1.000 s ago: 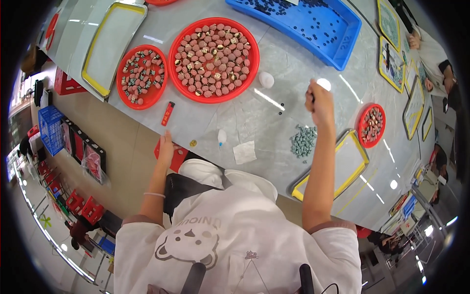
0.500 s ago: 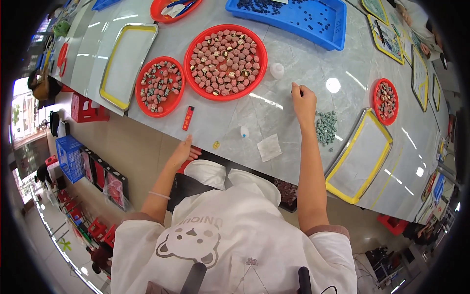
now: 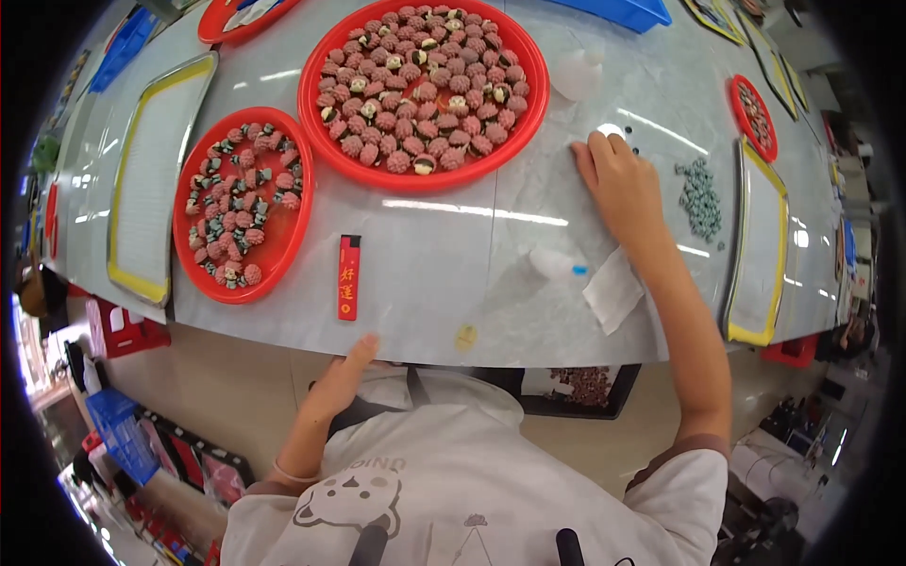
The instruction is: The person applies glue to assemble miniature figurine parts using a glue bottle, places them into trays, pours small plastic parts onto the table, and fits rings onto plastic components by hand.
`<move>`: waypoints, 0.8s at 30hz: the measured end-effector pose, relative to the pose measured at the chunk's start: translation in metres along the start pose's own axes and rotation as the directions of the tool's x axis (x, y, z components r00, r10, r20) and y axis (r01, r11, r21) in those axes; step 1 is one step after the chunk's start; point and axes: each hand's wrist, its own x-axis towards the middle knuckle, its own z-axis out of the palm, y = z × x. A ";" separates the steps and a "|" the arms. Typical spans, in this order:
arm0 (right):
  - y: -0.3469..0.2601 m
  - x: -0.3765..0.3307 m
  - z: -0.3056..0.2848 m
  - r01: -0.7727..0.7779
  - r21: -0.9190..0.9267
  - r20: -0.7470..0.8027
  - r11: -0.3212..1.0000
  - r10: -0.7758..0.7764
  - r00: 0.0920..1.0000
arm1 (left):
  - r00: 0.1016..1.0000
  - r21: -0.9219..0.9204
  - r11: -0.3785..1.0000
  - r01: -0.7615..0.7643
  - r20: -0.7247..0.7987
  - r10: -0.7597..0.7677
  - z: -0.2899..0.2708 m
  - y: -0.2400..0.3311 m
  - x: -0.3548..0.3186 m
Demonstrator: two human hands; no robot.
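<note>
While right hand (image 3: 618,184) lies flat, its fingertips hide any pick.

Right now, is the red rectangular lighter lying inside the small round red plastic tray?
No, the red rectangular lighter lies on the bare grey tabletop, just right of the small round red plastic tray.

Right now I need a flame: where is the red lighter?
In the head view, the red lighter lies on the table's near edge, between the small red tray and the left hand.
</note>
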 end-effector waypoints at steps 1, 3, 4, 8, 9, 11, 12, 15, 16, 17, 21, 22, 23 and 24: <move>0.000 -0.002 0.004 -0.015 -0.034 -0.022 0.999 0.014 1.000 | 0.992 -0.010 0.995 -0.100 0.073 0.101 -0.001 -0.006 0.008; -0.004 -0.001 0.002 0.094 -0.115 -0.056 0.989 -0.101 0.993 | 0.955 -0.051 0.965 -0.258 0.138 0.262 -0.004 -0.026 0.030; -0.009 -0.006 0.001 0.082 -0.137 -0.056 0.987 -0.090 0.994 | 0.942 -0.080 0.951 -0.299 0.135 0.308 -0.002 -0.042 0.037; -0.005 -0.009 0.005 0.005 -0.209 -0.019 0.978 -0.009 1.000 | 0.881 -0.224 0.924 -0.311 0.298 0.368 0.008 -0.001 0.034; -0.013 -0.014 0.004 0.018 -0.116 0.009 0.993 -0.017 1.000 | 0.868 -0.100 0.922 -0.375 0.312 0.387 0.003 -0.006 0.037; -0.031 -0.020 0.002 -0.022 -0.083 0.008 0.996 0.023 1.000 | 0.848 0.013 0.886 -0.464 0.294 0.440 0.000 -0.008 0.035; -0.036 -0.021 -0.001 -0.077 -0.023 0.007 0.997 0.077 0.997 | 0.836 -0.014 0.876 -0.482 0.292 0.465 0.000 -0.008 0.032; -0.045 -0.028 -0.008 -0.006 0.058 -0.013 0.998 0.006 1.000 | 0.841 -0.055 0.906 -0.420 0.351 0.412 0.001 -0.011 0.033; -0.047 -0.027 -0.013 -0.013 0.086 0.027 0.996 0.010 1.000 | 0.836 -0.065 0.900 -0.431 0.347 0.425 -0.002 -0.012 0.034; -0.043 -0.026 -0.016 -0.004 0.078 0.027 0.997 0.002 1.000 | 0.842 -0.092 0.916 -0.392 0.366 0.397 -0.002 -0.012 0.033; -0.034 -0.021 -0.037 -0.180 0.303 0.187 0.936 0.126 0.974 | 0.833 -0.095 0.926 -0.365 0.410 0.371 -0.002 -0.005 0.032; -0.038 -0.017 -0.045 -0.366 0.338 0.355 0.867 0.243 0.903 | 0.836 -0.096 0.930 -0.354 0.414 0.360 -0.003 -0.007 0.036; -0.039 -0.014 -0.049 -0.370 0.344 0.360 0.863 0.243 0.901 | 0.824 -0.090 0.919 -0.385 0.415 0.386 -0.003 -0.008 0.036; -0.037 -0.012 -0.053 -0.423 0.439 0.419 0.793 0.236 0.877 | 0.811 -0.086 0.907 -0.413 0.418 0.409 -0.001 -0.009 0.037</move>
